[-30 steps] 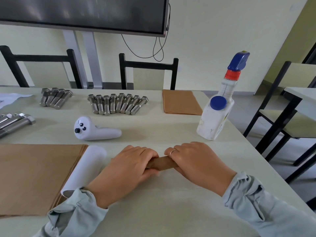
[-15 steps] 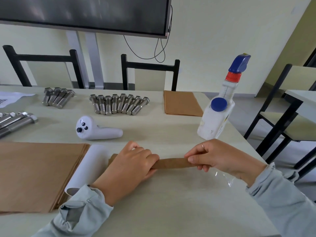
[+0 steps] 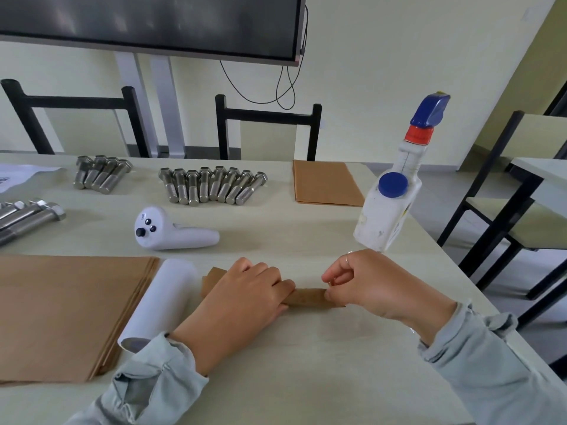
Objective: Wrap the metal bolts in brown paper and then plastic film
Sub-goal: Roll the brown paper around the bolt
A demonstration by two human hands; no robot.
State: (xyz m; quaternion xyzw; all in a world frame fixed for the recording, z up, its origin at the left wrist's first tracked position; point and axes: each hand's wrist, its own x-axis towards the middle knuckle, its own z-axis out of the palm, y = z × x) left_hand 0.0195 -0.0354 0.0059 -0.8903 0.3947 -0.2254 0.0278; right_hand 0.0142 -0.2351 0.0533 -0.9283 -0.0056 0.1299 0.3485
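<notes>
Left hand [image 3: 245,299] presses flat on the brown paper roll [image 3: 310,297] near the tabletop's [image 3: 306,378] front edge. Right hand [image 3: 377,286] pinches its right end.

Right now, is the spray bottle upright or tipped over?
Upright: the spray bottle stands on its base on the table, nozzle on top.
</notes>
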